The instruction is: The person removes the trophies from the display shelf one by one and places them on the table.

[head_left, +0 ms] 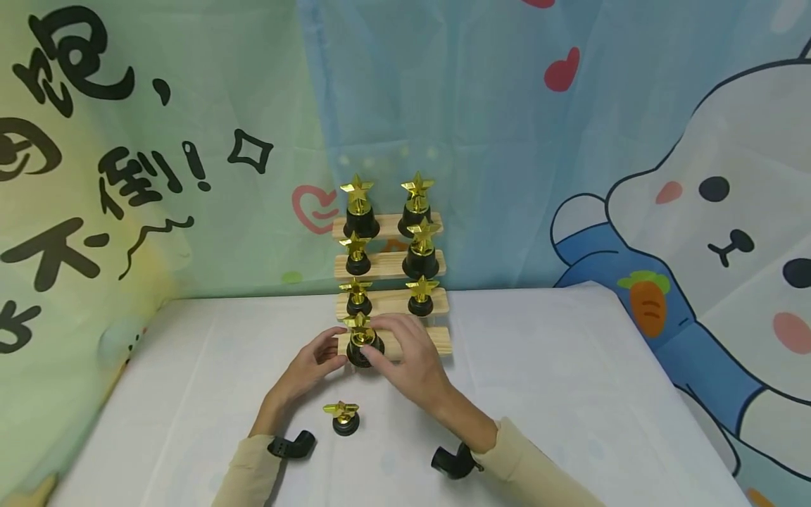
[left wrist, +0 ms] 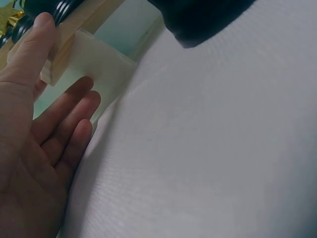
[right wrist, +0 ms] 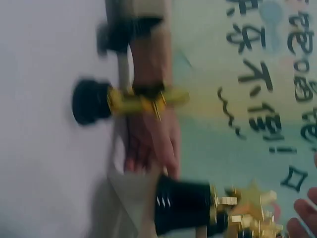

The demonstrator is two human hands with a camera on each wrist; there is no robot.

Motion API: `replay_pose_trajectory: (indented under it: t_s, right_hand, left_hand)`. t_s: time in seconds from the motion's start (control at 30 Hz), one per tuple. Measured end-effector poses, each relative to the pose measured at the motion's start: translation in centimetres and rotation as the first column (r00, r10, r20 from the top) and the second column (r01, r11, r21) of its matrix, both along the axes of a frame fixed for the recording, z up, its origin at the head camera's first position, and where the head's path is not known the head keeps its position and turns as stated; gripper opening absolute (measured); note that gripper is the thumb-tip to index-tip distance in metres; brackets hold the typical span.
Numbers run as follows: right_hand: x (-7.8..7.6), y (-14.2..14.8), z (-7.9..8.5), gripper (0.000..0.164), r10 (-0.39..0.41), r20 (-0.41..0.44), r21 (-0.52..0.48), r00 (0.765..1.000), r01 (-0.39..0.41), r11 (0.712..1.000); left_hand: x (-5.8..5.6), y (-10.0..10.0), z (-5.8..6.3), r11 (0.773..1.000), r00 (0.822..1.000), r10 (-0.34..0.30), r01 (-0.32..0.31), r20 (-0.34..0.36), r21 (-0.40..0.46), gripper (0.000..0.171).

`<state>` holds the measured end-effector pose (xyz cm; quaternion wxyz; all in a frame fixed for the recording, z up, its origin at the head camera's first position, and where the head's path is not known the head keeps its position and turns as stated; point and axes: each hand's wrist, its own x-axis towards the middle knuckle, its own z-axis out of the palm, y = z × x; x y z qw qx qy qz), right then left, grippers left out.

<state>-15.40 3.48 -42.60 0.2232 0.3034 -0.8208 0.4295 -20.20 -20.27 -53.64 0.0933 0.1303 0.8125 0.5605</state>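
A black-based gold star trophy (head_left: 360, 343) stands at the left end of the lowest plank (head_left: 437, 341) of a stepped wooden rack. My right hand (head_left: 415, 355) is beside it, with the thumb overlapping the base in the head view. In the right wrist view its fingertips (right wrist: 299, 218) show at the right edge, apart from that trophy's black base (right wrist: 181, 206). Around the plank's left end is my left hand (head_left: 315, 362), thumb in front, other fingers loosely extended. A smaller star trophy (head_left: 345, 420) stands upright on the white table between my forearms.
Three higher planks (head_left: 386, 265) rise behind, each bearing two star trophies, such as one (head_left: 359, 211) at upper left. Black wrist cameras (head_left: 294, 446) sit on both sleeves. A printed cloth backdrop (head_left: 481, 141) hangs behind the white-covered table (head_left: 538, 394).
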Motion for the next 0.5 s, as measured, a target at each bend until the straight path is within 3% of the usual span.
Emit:
replay_pose_trajectory:
  t_s: [0.1,0.2,0.27,0.37,0.5]
  right_hand:
    - [-1.5,0.1,0.2,0.048,0.001,0.152,0.016,0.988,-0.003,1.000]
    - [-2.5,-0.1,-0.1,0.054,0.028,0.339,0.004,0.940,-0.031,1.000]
    - [-3.1,-0.3,-0.4,0.051,0.049,0.415,-0.019,0.909,-0.045,0.999]
    - [-3.8,-0.6,-1.0,0.041,0.056,0.448,-0.054,0.892,-0.036,0.998]
    - [-4.2,-0.9,-1.4,0.028,0.046,0.435,-0.086,0.899,-0.010,0.996]
  left_hand:
    - [0.1,-0.2,0.0,1.000,1.000,0.008,-0.008,0.001,-0.007,0.055]
    - [0.1,-0.3,-0.1,1.000,1.000,0.003,-0.003,0.005,-0.004,0.056]
    - [0.0,-0.3,-0.2,1.000,1.000,-0.001,0.001,0.001,-0.003,0.057]
    - [0.3,-0.1,0.6,1.000,1.000,-0.004,0.004,0.003,-0.001,0.056]
    - [0.9,0.4,2.2,1.000,1.000,-0.004,0.004,0.014,-0.001,0.055]
